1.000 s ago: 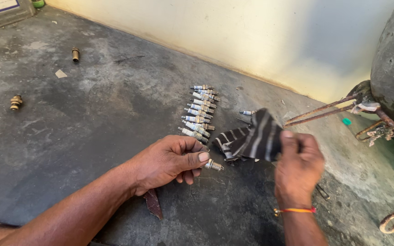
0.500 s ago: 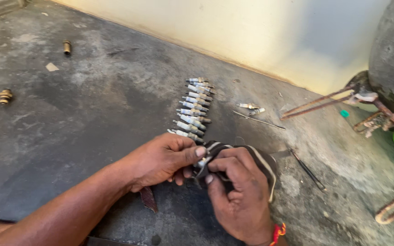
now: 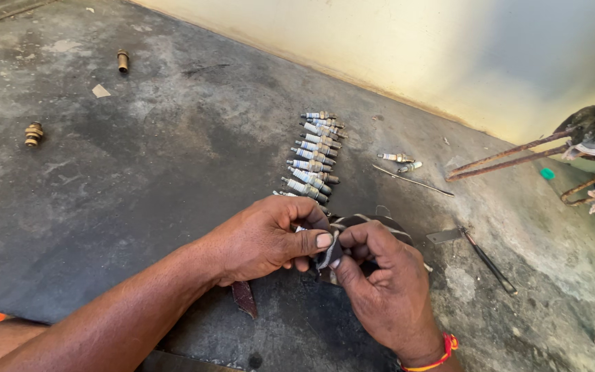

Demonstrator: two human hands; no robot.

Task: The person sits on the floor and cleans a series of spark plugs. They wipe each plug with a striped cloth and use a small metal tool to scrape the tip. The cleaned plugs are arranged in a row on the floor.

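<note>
Row of spark plugs (image 3: 313, 155) packed at twelve o'clock of the hands, thin rod (image 3: 412, 180) and dark tool (image 3: 488, 260) at two, bare floor (image 3: 139, 172) left open toward nine and ten.

Both forearms reach in from below; the left hand (image 3: 263, 238) and right hand (image 3: 380, 286) meet, fingers curled and pinched, thumbs nearly touching, just below the row of spark plugs (image 3: 315, 155).

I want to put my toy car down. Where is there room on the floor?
The wide bare floor between the brass fitting and the row of spark plugs is free. It is crowded by the left hand, right hand and striped cloth.
</note>
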